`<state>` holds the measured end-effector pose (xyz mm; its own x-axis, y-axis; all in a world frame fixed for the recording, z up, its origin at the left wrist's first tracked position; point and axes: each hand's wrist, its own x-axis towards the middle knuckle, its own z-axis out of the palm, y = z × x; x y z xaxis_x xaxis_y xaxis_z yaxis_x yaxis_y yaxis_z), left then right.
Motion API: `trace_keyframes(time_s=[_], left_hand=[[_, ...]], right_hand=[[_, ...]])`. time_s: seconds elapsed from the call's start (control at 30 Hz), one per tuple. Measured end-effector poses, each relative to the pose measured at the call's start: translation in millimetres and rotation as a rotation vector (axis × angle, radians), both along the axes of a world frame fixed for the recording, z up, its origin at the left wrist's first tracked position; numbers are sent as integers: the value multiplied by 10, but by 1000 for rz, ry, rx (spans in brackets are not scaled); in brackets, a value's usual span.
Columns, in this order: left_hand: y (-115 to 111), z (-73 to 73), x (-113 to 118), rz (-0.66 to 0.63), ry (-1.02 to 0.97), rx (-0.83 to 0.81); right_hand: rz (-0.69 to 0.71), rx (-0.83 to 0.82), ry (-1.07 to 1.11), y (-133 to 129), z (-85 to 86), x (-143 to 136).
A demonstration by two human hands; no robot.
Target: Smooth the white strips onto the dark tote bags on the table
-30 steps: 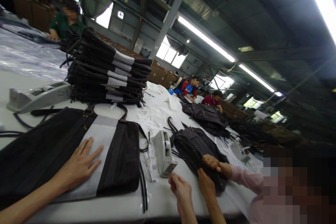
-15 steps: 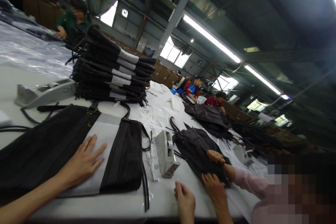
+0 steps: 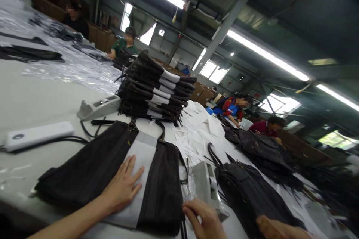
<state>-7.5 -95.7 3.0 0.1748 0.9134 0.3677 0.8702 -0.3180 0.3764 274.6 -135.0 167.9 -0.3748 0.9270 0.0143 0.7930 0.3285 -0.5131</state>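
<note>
A flat dark fabric bag with a white paper band across its middle lies on the table in front of me. My left hand rests flat on the band, fingers spread. My right hand sits low at the bag's right edge with its fingers curled and nothing visible in them, just in front of a grey tape dispenser. The bag's straps trail toward a tall stack of banded dark bags behind it.
A second tape dispenser and a white oblong box with a cable lie at the left. White paper slips litter the middle. A co-worker's hand touches another dark bag at the right. Other people work farther back.
The view has swung left and lower. My right hand has moved left to the bag's edge. My left hand stays on the band. The co-worker's hands have slid to the lower right.
</note>
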Motion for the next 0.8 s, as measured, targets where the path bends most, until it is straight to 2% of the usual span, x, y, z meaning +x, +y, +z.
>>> trace_keyframes(time_s=[0.23, 0.4, 0.5, 0.6, 0.7, 0.8], left_hand=[[30, 2, -7, -8, -44, -13], [88, -116, -1, -15, -54, 2], [129, -185, 1, -25, -53, 10], [170, -222, -9, -41, -33, 15], [220, -281, -17, -52, 16, 37], [279, -431, -7, -77, 51, 66]], right_hand=[[352, -28, -134, 1036, 320, -1035], [587, -15, -501, 1672, 407, -1633], [634, -14, -647, 1963, 339, -1928], [648, -10, -782, 2186, 202, -2163], [654, -12, -887, 2339, 56, -2357], [651, -12, -967, 2430, -92, -2514]])
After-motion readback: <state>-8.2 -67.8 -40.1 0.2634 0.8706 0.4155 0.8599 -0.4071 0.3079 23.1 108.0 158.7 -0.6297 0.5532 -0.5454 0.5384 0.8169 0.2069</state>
